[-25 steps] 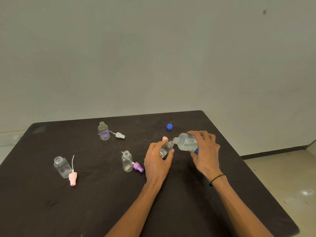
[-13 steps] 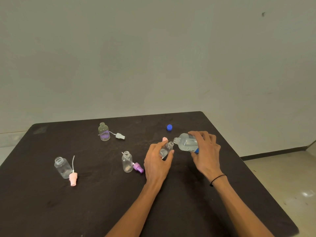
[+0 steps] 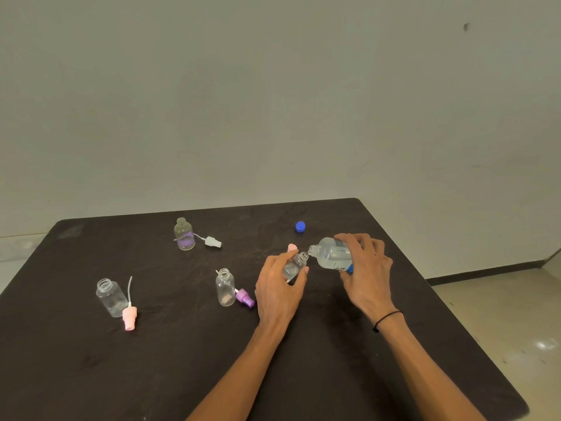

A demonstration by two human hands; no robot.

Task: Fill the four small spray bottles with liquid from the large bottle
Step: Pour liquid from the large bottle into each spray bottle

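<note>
No readable text anywhere. Only printing in frame is on the large bottle (image 3: 332, 255) in my right hand (image 3: 365, 268), centre right of the frame: a small block of dark print on the clear label near my fingertips, plus a few dark marks just above the blue band at its lower edge. Both too small and blurred to make out letters, numbers or a brand. My fingers cover the rest of the label. The small spray bottles, loose caps and dark table show no lettering I can see.
</note>
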